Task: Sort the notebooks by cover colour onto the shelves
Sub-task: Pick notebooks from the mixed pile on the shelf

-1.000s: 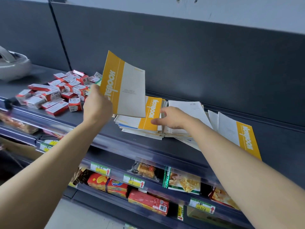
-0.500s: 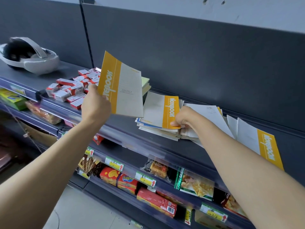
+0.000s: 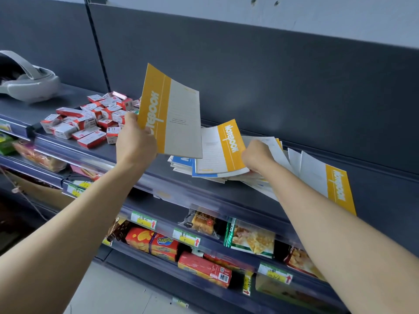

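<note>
**Yellow-banded notebook held up over the pile on the top shelf**

We see the top shelf (image 3: pixel 383 189) run from near left to far right. A grey back panel (image 3: pixel 272 75) closes its far side, and a transparent rail (image 3: pixel 186 198) runs along its near edge. Bare dark shelf shows between the scattered red-and-white boxes (image 3: pixel 86 125) on the left and the pile of notebooks (image 3: pixel 181 165) in the middle. More bare shelf shows along the far edge to the right. A white headset (image 3: pixel 29 85) sits at the far left of the shelf, well apart from the boxes.

Our hands are apart, one on each side of the pile. The left hand (image 3: pixel 136 142) grips the raised notebook (image 3: pixel 176 118) at its lower left corner. It holds the notebook nearly upright above the gap between the boxes and the pile, with the yellow band to the left. The right hand (image 3: pixel 256 156) has its fingers curled on the right edge of the top notebook (image 3: pixel 223 150), which lies flat on the pile with its yellow band to the right. Blue covers show beneath it at the near left of the pile.

White covers fan out to the right of the right hand. Another yellow-banded notebook (image 3: pixel 335 189) lies furthest right, partly behind our right forearm.

Snack packs (image 3: pixel 249 241) and price tags (image 3: pixel 186 236) fill the shelf below.
</note>
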`<state>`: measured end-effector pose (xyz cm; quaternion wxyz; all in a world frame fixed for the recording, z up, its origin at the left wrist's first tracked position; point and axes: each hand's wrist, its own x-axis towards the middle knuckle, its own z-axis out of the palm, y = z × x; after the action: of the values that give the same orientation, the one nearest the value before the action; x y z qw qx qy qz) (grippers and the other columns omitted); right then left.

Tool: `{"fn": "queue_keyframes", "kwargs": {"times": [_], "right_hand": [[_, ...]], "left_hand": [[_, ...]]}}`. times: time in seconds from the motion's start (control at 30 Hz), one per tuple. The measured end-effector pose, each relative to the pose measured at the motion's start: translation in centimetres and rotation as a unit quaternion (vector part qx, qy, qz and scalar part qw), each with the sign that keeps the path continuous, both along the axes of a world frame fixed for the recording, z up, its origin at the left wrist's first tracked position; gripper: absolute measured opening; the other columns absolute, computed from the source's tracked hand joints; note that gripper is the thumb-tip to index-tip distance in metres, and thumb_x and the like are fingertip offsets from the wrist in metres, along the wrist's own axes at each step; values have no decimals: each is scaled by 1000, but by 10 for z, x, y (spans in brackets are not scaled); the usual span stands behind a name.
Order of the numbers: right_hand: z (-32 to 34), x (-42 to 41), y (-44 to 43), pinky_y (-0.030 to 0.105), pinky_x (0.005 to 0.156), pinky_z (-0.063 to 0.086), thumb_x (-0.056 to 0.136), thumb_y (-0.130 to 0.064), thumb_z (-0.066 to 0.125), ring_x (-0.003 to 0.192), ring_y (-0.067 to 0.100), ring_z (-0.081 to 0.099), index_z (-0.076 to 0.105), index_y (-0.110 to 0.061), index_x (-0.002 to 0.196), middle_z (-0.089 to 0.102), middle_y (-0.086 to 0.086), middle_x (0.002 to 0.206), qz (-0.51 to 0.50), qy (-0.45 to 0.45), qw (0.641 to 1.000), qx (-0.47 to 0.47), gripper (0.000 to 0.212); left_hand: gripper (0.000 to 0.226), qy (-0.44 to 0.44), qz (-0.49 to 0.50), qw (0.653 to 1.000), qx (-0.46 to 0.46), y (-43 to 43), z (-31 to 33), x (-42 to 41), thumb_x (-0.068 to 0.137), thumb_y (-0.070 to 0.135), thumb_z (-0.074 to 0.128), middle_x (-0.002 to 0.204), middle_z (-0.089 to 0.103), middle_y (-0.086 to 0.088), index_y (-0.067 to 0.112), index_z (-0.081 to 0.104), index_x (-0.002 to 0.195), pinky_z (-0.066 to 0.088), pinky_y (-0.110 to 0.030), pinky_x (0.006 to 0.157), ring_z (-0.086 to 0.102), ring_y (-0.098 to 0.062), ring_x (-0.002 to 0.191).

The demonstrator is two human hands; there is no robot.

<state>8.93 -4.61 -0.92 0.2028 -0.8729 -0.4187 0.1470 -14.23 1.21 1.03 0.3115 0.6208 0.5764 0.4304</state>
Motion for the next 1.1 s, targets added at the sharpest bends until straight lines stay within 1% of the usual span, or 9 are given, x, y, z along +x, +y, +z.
{"fn": "queue_keyframes", "kwargs": {"times": [0.07,0.17,0.27,0.4,0.53,0.67,0.93,1.03,1.1], "right_hand": [[1,1,-4,27,49,28,91,2,37,58,16,39,36,-7,68,41,2,69,-10,-24,999,20,25],[5,5,-8,29,63,36,91,1,39,81,24,47,47,-6,96,46,4,90,-37,-25,996,72,12],[9,12,-13,29,54,39,86,7,43,81,27,51,48,-8,97,50,6,92,-63,-1,990,123,19],[20,21,-31,49,80,54,87,7,32,91,37,63,44,-7,99,40,-2,85,-108,62,964,237,22],[32,26,-63,54,74,54,88,8,31,84,30,60,39,-9,92,37,-6,77,-162,30,933,321,19],[43,20,-108,57,72,53,87,9,30,84,31,57,47,-9,107,40,-8,76,-222,-17,899,377,32],[32,-50,-222,53,69,55,91,9,31,85,33,60,50,-16,115,45,-7,75,-414,-103,818,386,39],[25,-85,-276,50,73,53,87,10,31,84,35,59,51,-14,113,53,0,76,-490,-136,772,381,40],[24,-112,-318,37,72,46,85,11,31,80,31,54,53,-9,113,59,7,82,-539,-170,742,360,41]], "left_hand": [[13,-2,-1,1000,3,-6,0,0,99,13,36,98,53,4,24,36,105,57,-47,76,61,-25,90],[12,-8,-1,1000,6,-16,-1,-1,99,13,36,90,52,7,23,36,105,58,-48,73,61,-25,86],[13,-21,-16,1000,10,-26,-1,3,99,13,38,88,52,10,23,37,107,58,-47,72,61,-23,83],[14,-42,-53,998,19,-34,3,20,99,13,39,87,52,10,21,40,110,57,-44,71,58,-18,75],[9,-78,-118,990,16,-36,6,44,100,13,38,93,54,6,21,39,106,52,-34,53,55,-15,68],[7,-87,-209,974,18,-38,5,63,100,15,38,90,56,5,20,39,104,53,-38,59,57,-20,63],[7,-90,-422,902,21,-82,2,79,99,14,39,100,57,-5,17,39,105,48,-33,49,58,-27,77],[8,-81,-502,861,25,-121,-3,82,99,16,40,95,57,0,21,41,105,52,-37,60,60,-31,83],[10,-83,-557,826,20,-157,-6,83,99,16,41,94,57,0,18,43,108,54,-46,70,60,-32,87]]}}
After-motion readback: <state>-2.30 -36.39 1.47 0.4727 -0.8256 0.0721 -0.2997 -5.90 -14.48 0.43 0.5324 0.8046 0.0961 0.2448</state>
